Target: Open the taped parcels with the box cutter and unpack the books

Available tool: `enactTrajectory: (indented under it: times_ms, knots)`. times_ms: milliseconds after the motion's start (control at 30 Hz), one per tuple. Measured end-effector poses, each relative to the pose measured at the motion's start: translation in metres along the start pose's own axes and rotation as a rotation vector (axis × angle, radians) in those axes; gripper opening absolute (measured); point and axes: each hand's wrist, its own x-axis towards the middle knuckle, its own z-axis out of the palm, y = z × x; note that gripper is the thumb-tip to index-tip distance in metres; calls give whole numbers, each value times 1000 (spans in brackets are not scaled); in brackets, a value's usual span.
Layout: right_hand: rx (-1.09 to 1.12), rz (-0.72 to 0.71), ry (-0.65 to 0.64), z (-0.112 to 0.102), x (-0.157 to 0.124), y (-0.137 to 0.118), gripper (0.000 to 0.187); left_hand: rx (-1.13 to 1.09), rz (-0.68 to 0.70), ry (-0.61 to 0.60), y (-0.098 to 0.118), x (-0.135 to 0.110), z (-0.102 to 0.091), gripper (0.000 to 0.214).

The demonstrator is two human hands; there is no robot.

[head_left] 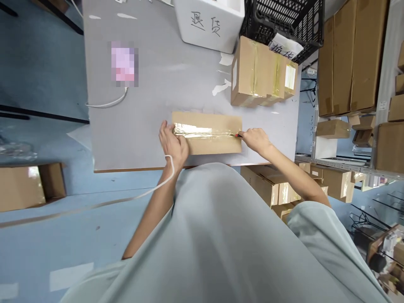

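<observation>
A flat cardboard box (pixel 206 122) lies near the front edge of the grey table (pixel 151 105), with a strip of clear tape along its middle seam. My left hand (pixel 172 143) rests on the box's left end, fingers curled over the edge. My right hand (pixel 257 139) is closed at the box's right end, and a small red and black tip (pixel 238 135) sticks out of it and touches the taped seam; I cannot make out the tool itself. A white cord loops round my left wrist.
A second taped cardboard box (pixel 261 73) stands at the back right of the table, next to a white foam box (pixel 210 21) with writing and a black crate (pixel 287 19). Shelves with cartons fill the right side. More cartons sit under the table and on the blue floor at left.
</observation>
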Motion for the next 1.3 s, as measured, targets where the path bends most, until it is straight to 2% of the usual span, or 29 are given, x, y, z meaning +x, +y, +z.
enactTrajectory:
  times_ms: [133,267,433,633,767,833,867,933,1000,1067,1133,1200,1300]
  knots:
    - [37,-63,18,0,13,5,49,192,-87,84,42,3,30,66]
    - [65,-115,3,10,12,26,52,310,-71,137,60,-2,35,67]
    - [73,-130,-42,26,2,51,53,395,-38,127,61,-6,31,69]
    - [104,-79,-61,37,-5,71,45,385,-126,68,60,0,30,69]
    - [215,51,-60,72,-9,113,38,339,-134,57,46,11,12,67]
    - [434,134,66,98,-2,123,33,281,-100,71,32,18,-1,67]
    - [592,226,128,111,5,121,31,250,-80,78,25,22,-7,67]
    - [1057,345,217,136,23,96,37,196,-52,95,11,28,-18,68]
    - [1498,497,264,153,44,52,49,158,-48,118,-1,33,-27,65]
    - [1770,564,282,161,61,0,53,135,-53,144,-12,38,-35,61]
    - [1926,553,274,161,70,-45,53,121,-59,158,-23,44,-44,57]
    - [1989,526,293,153,70,-76,53,104,-71,165,-35,49,-51,57]
    - [1971,546,396,131,56,-94,54,66,-91,156,-55,55,-52,57]
